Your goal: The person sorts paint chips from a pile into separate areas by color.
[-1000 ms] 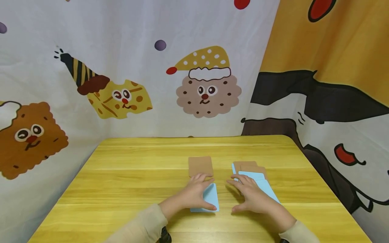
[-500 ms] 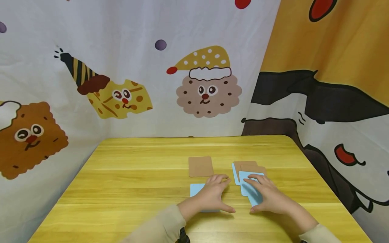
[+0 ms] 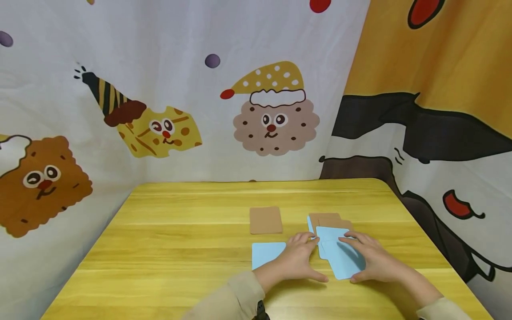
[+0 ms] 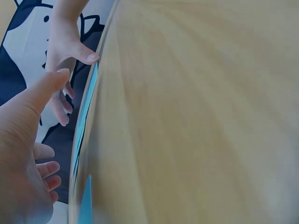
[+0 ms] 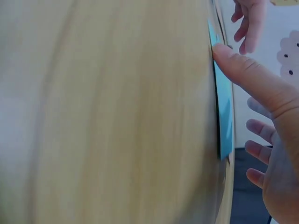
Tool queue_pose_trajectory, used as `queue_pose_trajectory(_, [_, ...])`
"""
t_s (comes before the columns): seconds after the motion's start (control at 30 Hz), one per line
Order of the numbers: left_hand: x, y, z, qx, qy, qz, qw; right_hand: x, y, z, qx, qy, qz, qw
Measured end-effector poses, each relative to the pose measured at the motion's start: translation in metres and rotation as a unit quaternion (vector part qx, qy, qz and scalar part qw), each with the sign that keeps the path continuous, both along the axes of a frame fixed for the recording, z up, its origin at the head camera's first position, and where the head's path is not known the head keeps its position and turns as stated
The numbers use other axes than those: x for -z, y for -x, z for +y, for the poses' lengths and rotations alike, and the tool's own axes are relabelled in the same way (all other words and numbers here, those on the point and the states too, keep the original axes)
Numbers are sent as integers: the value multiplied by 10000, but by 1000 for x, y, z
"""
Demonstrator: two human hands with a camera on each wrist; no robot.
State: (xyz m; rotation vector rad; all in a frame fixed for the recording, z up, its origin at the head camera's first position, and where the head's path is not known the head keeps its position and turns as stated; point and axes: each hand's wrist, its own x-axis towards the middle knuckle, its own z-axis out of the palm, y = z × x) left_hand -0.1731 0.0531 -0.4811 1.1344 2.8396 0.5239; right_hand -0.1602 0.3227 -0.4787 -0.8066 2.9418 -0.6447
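Observation:
In the head view, two light-blue square cards [image 3: 340, 255] overlap at the right, the nearer one lying askew. My right hand [image 3: 376, 262] arches over the nearer card's right side, fingers spread, thumb at its near corner. The right wrist view shows that thumb tip right at the edge of the blue card [image 5: 224, 107]. My left hand [image 3: 298, 260] is spread to the left of these cards, fingertips by their left edge and thumb apart from the fingers. Beneath the left hand and wrist, another blue card [image 3: 265, 253] lies partly hidden.
A brown card [image 3: 266, 220] lies flat behind the left blue card. More brown cards [image 3: 326, 217] overlap behind the right-hand blue ones, with a sliver of blue at their left. The yellow wooden table [image 3: 180, 231] stands against a printed cartoon curtain [image 3: 172, 53].
Both hands have moved to the right, the left from over the left blue card towards the right-hand cards. The right hand has uncovered more of the blue cards there.

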Motion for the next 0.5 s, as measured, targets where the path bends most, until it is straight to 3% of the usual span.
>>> queue_pose_trajectory(0.5, [8, 0, 31, -306, 227, 79, 9992, -5, 4, 22, -151, 89, -190, 9997])
